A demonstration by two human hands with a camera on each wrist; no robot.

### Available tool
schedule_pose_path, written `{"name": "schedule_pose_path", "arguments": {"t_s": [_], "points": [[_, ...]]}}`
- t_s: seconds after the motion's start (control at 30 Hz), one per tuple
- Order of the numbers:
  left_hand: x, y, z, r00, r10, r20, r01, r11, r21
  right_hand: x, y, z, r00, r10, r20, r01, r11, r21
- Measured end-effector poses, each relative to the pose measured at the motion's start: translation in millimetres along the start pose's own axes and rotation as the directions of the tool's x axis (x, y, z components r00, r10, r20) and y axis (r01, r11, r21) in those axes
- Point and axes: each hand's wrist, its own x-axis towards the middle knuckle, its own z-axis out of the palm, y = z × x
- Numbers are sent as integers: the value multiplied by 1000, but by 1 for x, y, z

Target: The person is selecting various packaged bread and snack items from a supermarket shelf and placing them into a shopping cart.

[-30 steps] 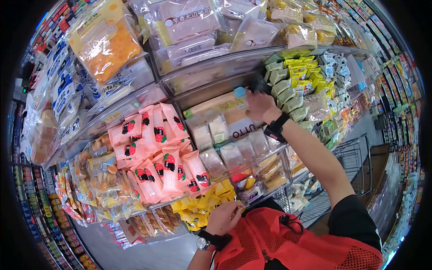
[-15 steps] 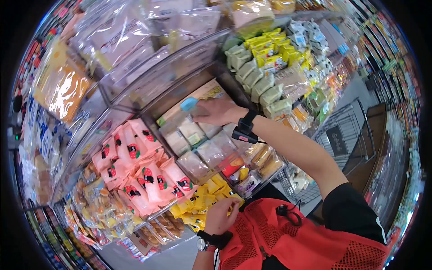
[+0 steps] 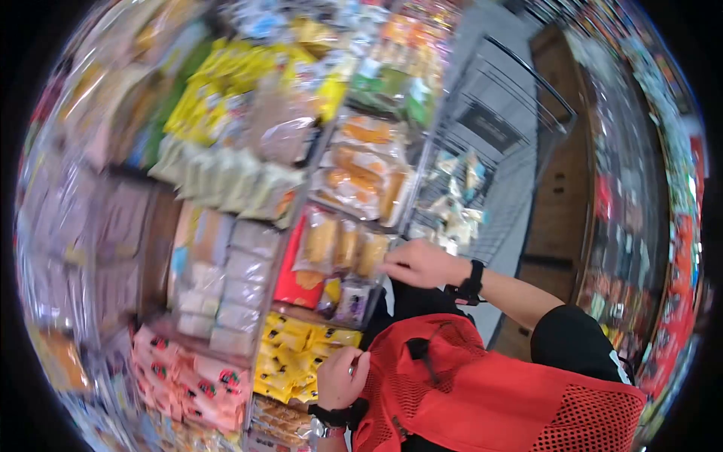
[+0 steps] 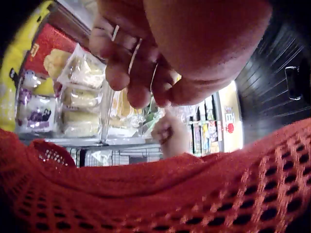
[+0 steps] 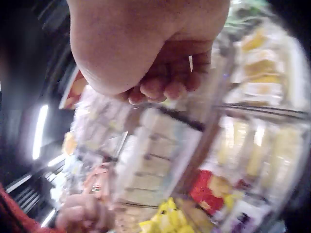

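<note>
My right hand [image 3: 424, 264] is over the front edge of the display, beside clear-bagged bread rolls [image 3: 346, 245]. In the right wrist view, its fingers [image 5: 175, 90] curl loosely with nothing seen in them. My left hand [image 3: 343, 378] hangs in front of the red vest, close to the yellow packets [image 3: 286, 354]. Its fingers [image 4: 138, 94] are loosely bent in the left wrist view, and no item shows in them. Behind the rolls, clear-wrapped pale packs [image 3: 241, 294] stand in rows beside a tan carton [image 3: 207, 233] with a blue patch.
A wire shopping cart [image 3: 489, 124] stands right of the display, with small packets beyond its near side. Pink strawberry packets [image 3: 192, 377] fill a bin at the lower left. Pale green packets [image 3: 233, 181] sit further back. Low wooden shelving [image 3: 557, 203] runs along the right.
My right hand has left the carton in the pale-pack bin and come back to the display's front edge. The head view has swung right, toward the cart. The left hand stays near the vest.
</note>
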Motion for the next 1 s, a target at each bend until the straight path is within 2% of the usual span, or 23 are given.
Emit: {"name": "schedule_pose_path", "arguments": {"t_s": [0.07, 0.13, 0.17, 0.23, 0.27, 0.33, 0.4, 0.5, 0.53, 0.6, 0.63, 0.67, 0.7, 0.73, 0.77, 0.8, 0.87, 0.93, 1.0], "points": [[12, 11, 16, 996, 20, 90, -22, 999, 27, -44, 87, 9, 945, 311, -98, -316, 948, -43], [20, 24, 30, 986, 13, 169, -22, 998, 54, -98, 175, 22, 819, 524, -233, -545, 838, -28], [26, 29, 38, 979, 3, 203, -17, 998, 67, -117, 204, 22, 807, 541, -237, -559, 829, -12], [37, 37, 52, 968, -18, 250, -5, 996, 93, -145, 251, 26, 621, 729, -289, -707, 679, 196], [43, 41, 59, 963, -39, 267, 10, 994, 107, -149, 275, 33, 615, 741, -270, -712, 669, 215], [58, 55, 75, 953, -137, 269, 116, 989, 93, -152, 314, 35, 535, 786, -310, -753, 610, 246], [68, 64, 90, 934, -205, 293, 182, 978, 103, -150, 341, 32, 503, 825, -259, -778, 562, 281], [91, 68, 112, 904, -310, 294, 291, 951, 106, -128, 389, 44, 468, 830, -302, -874, 486, -19], [93, 72, 119, 887, -361, 289, 347, 933, 100, -127, 401, 44, 463, 838, -288, -878, 479, -14], [96, 67, 130, 855, -420, 305, 403, 907, 121, -113, 425, 47, 311, 946, -94, -943, 320, 94], [95, 71, 136, 785, -507, 356, 505, 856, 106, -116, 428, 49, 284, 953, -103, -959, 285, -9], [96, 75, 137, 702, -586, 405, 602, 792, 104, -114, 433, 49, 284, 955, -83, -959, 284, -4], [98, 79, 145, 767, -543, 341, 532, 836, 135, -111, 443, 47, 224, 973, -56, -971, 228, 77], [104, 79, 150, 758, -556, 342, 542, 828, 144, -112, 455, 47, 162, 986, -25, -975, 164, 151], [111, 79, 154, 802, -500, 326, 491, 863, 116, -114, 477, 67, 115, 985, -129, -976, 136, 169], [115, 78, 157, 843, -440, 309, 435, 896, 88, -118, 480, 64, 115, 987, -116, -977, 133, 168], [117, 80, 159, 824, -466, 321, 457, 883, 107, -127, 482, 55, 154, 985, -84, -929, 173, 327], [122, 80, 163, 812, -482, 329, 471, 874, 118, -134, 480, 52, 159, 984, -81, -926, 177, 333], [126, 78, 164, 780, -523, 343, 532, 843, 76, -139, 486, 69, 193, 970, -146, -875, 237, 421]]}}
